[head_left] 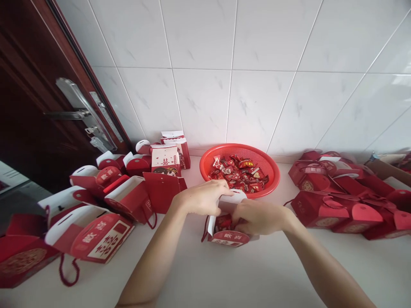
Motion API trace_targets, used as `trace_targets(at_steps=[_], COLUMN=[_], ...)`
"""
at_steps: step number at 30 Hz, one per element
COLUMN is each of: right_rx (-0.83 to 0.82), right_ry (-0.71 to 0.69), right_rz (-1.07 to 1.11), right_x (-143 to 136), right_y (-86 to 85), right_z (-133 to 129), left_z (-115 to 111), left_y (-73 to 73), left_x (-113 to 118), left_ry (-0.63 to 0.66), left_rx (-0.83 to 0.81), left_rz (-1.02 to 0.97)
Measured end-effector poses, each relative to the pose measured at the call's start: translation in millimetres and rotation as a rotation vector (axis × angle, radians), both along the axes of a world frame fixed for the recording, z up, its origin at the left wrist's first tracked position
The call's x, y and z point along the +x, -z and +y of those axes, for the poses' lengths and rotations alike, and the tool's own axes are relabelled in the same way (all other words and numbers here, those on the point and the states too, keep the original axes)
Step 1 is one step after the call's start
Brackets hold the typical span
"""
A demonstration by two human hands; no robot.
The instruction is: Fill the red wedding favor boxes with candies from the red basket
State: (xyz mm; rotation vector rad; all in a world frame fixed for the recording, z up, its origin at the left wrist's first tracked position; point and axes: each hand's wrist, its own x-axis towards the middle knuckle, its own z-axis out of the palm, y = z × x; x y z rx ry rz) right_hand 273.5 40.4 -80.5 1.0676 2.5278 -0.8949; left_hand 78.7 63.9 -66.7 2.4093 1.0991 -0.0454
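A small red candy box [229,238] with white inner flaps stands with its top unfolded on the white counter in front of me. My left hand [204,199] is closed on the raised rear flap of this box. My right hand [253,216] reaches down into the box from the right, its fingertips hidden inside. Red-wrapped candies [223,222] show in the box beside those fingers. Just behind the box, a red plastic basket [272,173] holds several more wrapped candies [239,171].
Several red boxes with raised flaps [96,239] stand on the left, some with dark red cords. More red boxes, apparently folded shut [321,211], cluster at the right. A tiled wall [205,102] runs behind, and a dark wooden door [28,85] is at the left.
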Motion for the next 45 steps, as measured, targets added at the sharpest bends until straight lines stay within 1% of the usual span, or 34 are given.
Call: trace_targets(at_steps=[3, 5, 8, 10, 12, 14, 17, 20, 22, 25, 27, 29, 32, 34, 36, 38, 41, 45], right_rx=[0.173, 0.234, 0.179, 0.133, 0.132, 0.157, 0.195, 0.245, 0.235, 0.177, 0.161, 0.168, 0.216, 0.271, 0.333, 0.390, 0.448, 0.480], right_ry=[0.094, 0.118, 0.119, 0.145, 0.186, 0.195, 0.181, 0.121, 0.069, 0.020, 0.008, 0.018, 0.037, 0.111, 0.236, 0.314, 0.360, 0.427], right_rz=[0.026, 0.026, -0.027, -0.098, -0.147, -0.158, -0.145, -0.062, -0.031, -0.120, -0.154, -0.053, 0.265, 0.436, 0.555, 0.638, 0.720, 0.725], right_x=[3, 0, -9, -13, -15, -14, -9, -7, -8, -14, -15, -8, 13, 30, 44, 51, 53, 47], right_y=[-7.0, -6.9, 0.8, 7.7, 12.1, 11.5, 3.3, -2.3, 0.4, 9.8, 12.6, 9.0, -3.8, -9.7, -8.7, -0.4, 19.7, 44.1], right_z=[-2, -3, -4, -4, -5, -7, -12, -15, -13, -8, -4, -3, -5, -10, -15, -21, -29, -42], left_z=[0, 1, 2, 3, 3, 3, 2, 1, 1, 1, 1, 1, 1, 1, 1, 0, -1, 2], left_y=[-0.7, -0.8, 0.0, 0.4, 0.2, -0.7, -2.0, -2.7, -3.1, -3.9, -4.2, -4.0, -2.8, -2.1, -2.2, -3.4, -5.5, -3.6], left_x=[0, 0, 0, 1, 2, 2, 3, 4, 4, 4, 4, 3, 0, -2, -2, -2, 0, 1], left_ry=[0.003, 0.008, 0.024, 0.043, 0.057, 0.053, 0.029, 0.011, 0.013, 0.035, 0.049, 0.039, -0.020, -0.040, -0.043, -0.050, -0.052, -0.007], left_rx=[-0.041, -0.041, -0.032, -0.023, -0.017, -0.018, -0.022, -0.036, -0.039, -0.022, -0.014, -0.018, -0.048, -0.067, -0.071, -0.073, -0.086, -0.077], left_rz=[0.019, 0.018, 0.009, 0.009, 0.013, 0.029, 0.056, 0.069, 0.065, 0.066, 0.074, 0.084, 0.095, 0.074, 0.050, 0.049, 0.051, 0.007])
